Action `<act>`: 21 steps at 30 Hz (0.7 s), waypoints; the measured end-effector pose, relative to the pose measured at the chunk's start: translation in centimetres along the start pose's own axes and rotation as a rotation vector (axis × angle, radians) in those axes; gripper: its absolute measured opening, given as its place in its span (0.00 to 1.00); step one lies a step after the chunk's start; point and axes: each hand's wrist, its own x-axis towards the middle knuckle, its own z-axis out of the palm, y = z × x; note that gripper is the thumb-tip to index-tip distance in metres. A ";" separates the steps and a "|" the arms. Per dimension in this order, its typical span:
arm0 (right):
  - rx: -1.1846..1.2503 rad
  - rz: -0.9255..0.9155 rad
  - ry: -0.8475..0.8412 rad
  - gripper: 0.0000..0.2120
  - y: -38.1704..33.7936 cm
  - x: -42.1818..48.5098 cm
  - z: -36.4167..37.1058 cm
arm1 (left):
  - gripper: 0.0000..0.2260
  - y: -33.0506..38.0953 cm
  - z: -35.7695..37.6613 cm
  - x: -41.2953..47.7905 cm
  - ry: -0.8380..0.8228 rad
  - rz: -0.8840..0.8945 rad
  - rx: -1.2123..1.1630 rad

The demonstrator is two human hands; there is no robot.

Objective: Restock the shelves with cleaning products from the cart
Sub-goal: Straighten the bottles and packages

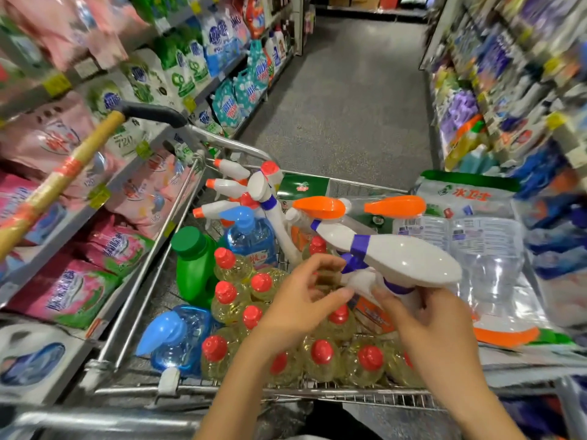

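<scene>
Pick-up step, prob. under way: R hand (425, 315) is gripping the white spray bottle (409, 262) at its neck, just below the purple collar, holding it above the cart (286, 392). L hand (298, 306) is reaching to the trigger w/ fingers loosely spread; pinch vs. touch, can't tell. Next move is likely calling for a swing to the shelves (152, 144).

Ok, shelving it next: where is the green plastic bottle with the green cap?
Head view: the green plastic bottle sits in the wire cart, left of the red-capped yellow bottles and blue pump bottle.
</scene>
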 end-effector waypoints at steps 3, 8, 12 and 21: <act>-0.013 -0.127 0.009 0.12 -1.9 1.3 -0.7 | 0.19 1.0 -0.5 1.0 -0.103 0.044 0.054; 0.154 -0.219 -0.019 0.10 -5.5 4.8 -2.1 | 0.17 2.7 -0.8 2.7 -0.176 0.110 0.099; 0.326 -0.255 -0.073 0.07 -8.5 7.5 -2.5 | 0.11 4.2 -0.5 2.6 -0.050 0.171 0.042; 0.416 -0.135 -0.349 0.26 -9.9 6.8 -1.9 | 0.21 7.8 -2.5 0.5 0.304 0.282 -0.319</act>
